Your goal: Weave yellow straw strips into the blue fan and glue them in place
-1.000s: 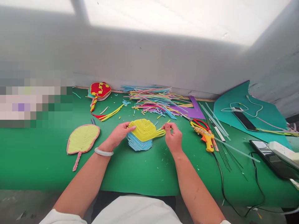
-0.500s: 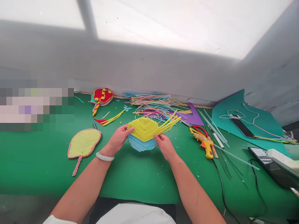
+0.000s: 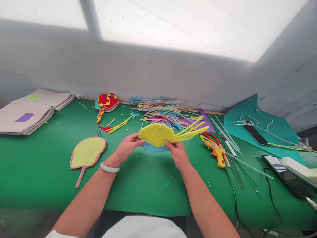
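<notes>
Both my hands hold up a round fan-shaped panel (image 3: 156, 135) of pipe cleaners, yellow on the upper part and light blue below. My left hand (image 3: 128, 145) pinches its left edge between thumb and fingers. At the lower right edge, my right hand (image 3: 177, 152) grips it, with loose yellow pipe cleaners (image 3: 194, 132) sticking out past that hand to the right. To the left on the table lies a pale yellow leaf-shaped fan (image 3: 88, 152) with a pink rim and twisted pink handle. A red and yellow fan (image 3: 108, 100) with a tassel lies farther back.
A heap of coloured pipe cleaners (image 3: 158, 110) lies by the wall. On the right are red-handled scissors (image 3: 210, 137), a yellow glue gun (image 3: 216, 153) with its cord, clear glue sticks (image 3: 228, 135), phones and a power strip (image 3: 296, 167). Thick paper stacks (image 3: 24, 115) lie far left.
The panel has tilted, so less of the blue part shows, and it has shifted slightly right with both hands still on it. The loose yellow ends now reach farther right.
</notes>
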Demonstrator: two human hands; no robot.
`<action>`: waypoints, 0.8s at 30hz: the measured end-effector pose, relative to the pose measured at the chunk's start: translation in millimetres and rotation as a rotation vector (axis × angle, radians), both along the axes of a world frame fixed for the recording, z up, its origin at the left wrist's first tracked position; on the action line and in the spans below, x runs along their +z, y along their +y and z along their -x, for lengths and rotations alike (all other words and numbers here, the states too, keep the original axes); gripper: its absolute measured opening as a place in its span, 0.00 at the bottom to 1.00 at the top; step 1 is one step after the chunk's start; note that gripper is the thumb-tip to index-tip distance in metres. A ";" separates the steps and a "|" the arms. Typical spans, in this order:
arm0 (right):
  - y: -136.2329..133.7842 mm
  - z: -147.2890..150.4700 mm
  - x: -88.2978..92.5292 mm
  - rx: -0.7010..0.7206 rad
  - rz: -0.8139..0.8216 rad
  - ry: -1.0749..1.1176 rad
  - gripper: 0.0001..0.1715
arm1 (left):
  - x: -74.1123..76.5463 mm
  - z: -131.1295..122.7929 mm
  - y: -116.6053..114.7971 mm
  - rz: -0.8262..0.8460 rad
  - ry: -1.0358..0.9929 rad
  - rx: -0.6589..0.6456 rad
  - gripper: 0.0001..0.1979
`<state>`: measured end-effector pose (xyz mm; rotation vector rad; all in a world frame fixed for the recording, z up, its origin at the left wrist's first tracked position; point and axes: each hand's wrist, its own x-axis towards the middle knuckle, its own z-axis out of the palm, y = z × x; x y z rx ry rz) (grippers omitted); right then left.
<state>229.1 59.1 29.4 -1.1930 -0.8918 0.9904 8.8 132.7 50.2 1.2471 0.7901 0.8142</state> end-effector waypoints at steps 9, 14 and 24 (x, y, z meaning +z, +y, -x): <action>-14.3 -8.0 10.1 0.198 -0.244 -0.240 0.22 | 11.4 8.4 -8.2 -0.108 -0.165 0.021 0.10; -14.7 -8.5 4.2 0.204 -0.340 -0.280 0.15 | 13.0 10.0 -8.7 -0.203 -0.230 -0.002 0.05; -13.8 -12.4 6.6 0.209 -0.532 -0.454 0.04 | 10.6 11.2 -6.3 -0.340 -0.268 -0.043 0.05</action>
